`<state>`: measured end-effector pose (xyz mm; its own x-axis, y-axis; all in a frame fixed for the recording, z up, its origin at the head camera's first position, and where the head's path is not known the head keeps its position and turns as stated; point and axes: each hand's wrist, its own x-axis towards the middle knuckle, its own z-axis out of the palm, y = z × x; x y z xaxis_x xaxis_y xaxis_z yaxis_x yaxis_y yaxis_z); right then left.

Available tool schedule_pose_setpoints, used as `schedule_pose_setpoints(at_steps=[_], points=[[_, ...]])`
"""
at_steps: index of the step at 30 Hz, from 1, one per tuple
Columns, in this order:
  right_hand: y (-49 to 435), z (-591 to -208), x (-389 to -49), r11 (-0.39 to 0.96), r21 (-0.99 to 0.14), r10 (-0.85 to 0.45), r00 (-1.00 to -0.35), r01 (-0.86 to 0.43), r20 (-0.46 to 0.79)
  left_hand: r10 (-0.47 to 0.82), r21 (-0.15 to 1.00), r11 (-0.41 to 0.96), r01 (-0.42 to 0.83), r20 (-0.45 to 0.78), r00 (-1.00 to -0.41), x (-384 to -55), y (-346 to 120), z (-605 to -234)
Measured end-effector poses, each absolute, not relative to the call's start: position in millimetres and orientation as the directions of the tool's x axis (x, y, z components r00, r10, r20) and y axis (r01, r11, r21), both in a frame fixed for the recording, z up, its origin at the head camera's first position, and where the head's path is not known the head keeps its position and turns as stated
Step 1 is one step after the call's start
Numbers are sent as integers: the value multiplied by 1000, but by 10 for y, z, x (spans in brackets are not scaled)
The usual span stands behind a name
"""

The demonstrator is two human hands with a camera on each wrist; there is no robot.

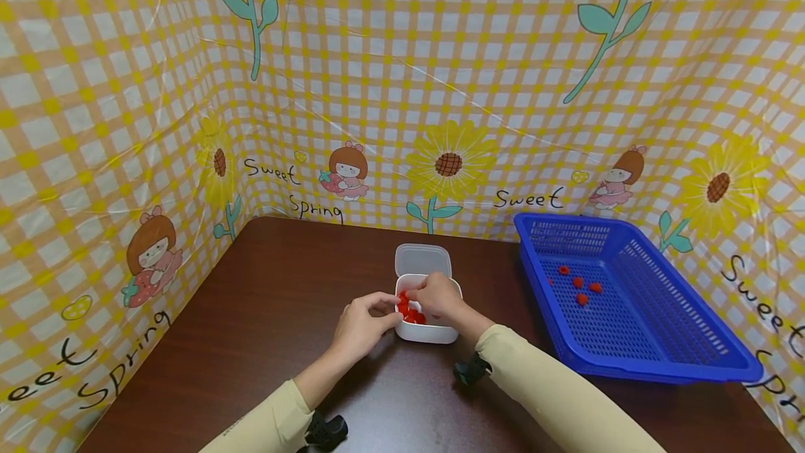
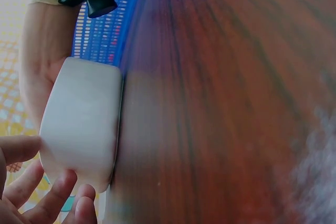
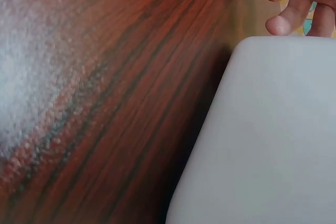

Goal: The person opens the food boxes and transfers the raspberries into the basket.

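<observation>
A yellow-checked cloth (image 1: pixel 377 89) with flowers and "Sweet Spring" lettering fills the upper frame and both sides; below it spreads a dark brown table (image 1: pixel 283 285). Just below the frame's centre stands the white box (image 1: pixel 428 333), red pieces (image 1: pixel 413 316) gathered toward its left side, with a pale lid (image 1: pixel 423 260) at its far edge.

My left hand (image 1: pixel 361 324) is at the box's left edge, fingers relaxed and apart, fingertips touching it. My right hand (image 1: pixel 438 296) reaches down into the box from the right; its fingertips are hidden, so I cannot tell whether they pinch a piece. Both my sleeves (image 1: pixel 566 393) are pale yellow, and a black band (image 1: pixel 327 432) shows at each wrist.

At the right of the frame sits a blue basket (image 1: pixel 660 370), a few more red pieces scattered in its upper left part.
</observation>
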<state>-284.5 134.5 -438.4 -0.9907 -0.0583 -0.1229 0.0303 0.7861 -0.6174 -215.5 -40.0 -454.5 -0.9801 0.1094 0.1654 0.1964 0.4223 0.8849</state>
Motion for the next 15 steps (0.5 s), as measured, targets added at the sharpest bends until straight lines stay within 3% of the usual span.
schedule_pose_setpoints(at_steps=[15], points=[[1336, -4351, -2791, 818, -574, -101, -993, -49, -60, 112, 883, 426, 197, 164, -980, -2160, -398, -4542]])
